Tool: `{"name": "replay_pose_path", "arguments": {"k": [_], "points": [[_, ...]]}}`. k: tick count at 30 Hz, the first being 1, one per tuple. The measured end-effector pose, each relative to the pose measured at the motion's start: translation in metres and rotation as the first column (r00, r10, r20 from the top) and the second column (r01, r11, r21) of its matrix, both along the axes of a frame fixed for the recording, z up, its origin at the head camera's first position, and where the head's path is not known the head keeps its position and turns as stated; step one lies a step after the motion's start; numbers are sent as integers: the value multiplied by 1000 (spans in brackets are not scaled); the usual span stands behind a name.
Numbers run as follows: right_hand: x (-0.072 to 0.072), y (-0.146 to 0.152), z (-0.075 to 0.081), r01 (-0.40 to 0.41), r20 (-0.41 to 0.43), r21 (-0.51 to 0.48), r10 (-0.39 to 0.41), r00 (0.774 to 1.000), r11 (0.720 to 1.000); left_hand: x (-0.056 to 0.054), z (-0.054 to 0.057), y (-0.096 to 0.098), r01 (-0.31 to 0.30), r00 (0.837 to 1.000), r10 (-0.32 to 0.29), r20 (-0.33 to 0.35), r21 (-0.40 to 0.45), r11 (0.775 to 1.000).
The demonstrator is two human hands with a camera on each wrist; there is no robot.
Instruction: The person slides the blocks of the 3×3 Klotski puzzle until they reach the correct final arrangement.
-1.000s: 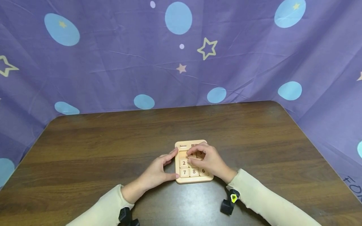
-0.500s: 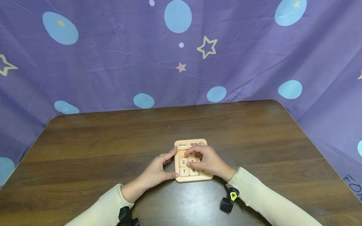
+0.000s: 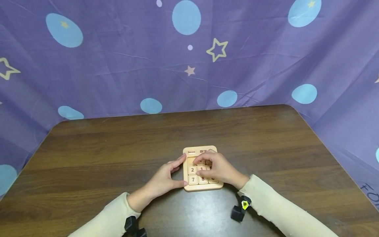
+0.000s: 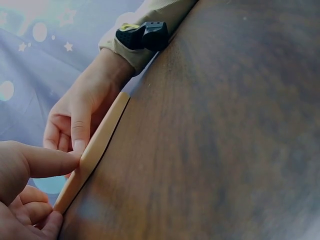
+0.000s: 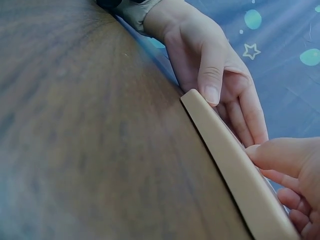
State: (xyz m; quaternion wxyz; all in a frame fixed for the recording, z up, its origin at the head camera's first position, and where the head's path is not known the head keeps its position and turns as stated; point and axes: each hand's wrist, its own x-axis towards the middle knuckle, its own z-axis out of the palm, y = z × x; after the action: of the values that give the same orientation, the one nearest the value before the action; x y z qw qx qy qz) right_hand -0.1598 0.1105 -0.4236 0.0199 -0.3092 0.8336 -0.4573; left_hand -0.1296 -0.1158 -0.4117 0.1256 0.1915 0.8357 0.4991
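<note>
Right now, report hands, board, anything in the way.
Left hand touching board at left edge. Right hand over tiles, thumb and index apart. Board flat on table; right hand hides some tiles.

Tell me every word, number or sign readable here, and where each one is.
"2": left middle tile
"1": centre tile
"7": bottom left tile
"8": bottom middle tile
"FO": curtain, cut off by the picture's edge
Board's top lettering: too small and blurred, partly covered
Other tiles: too hidden by the right hand
</note>
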Motion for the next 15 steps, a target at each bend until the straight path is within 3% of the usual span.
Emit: {"name": "replay_pose_path", "arguments": {"k": [15], "points": [[1, -10, 4, 123, 22, -7, -123, 992, 992, 0, -1, 0, 3, 1000, -3, -14, 2, 1000]]}}
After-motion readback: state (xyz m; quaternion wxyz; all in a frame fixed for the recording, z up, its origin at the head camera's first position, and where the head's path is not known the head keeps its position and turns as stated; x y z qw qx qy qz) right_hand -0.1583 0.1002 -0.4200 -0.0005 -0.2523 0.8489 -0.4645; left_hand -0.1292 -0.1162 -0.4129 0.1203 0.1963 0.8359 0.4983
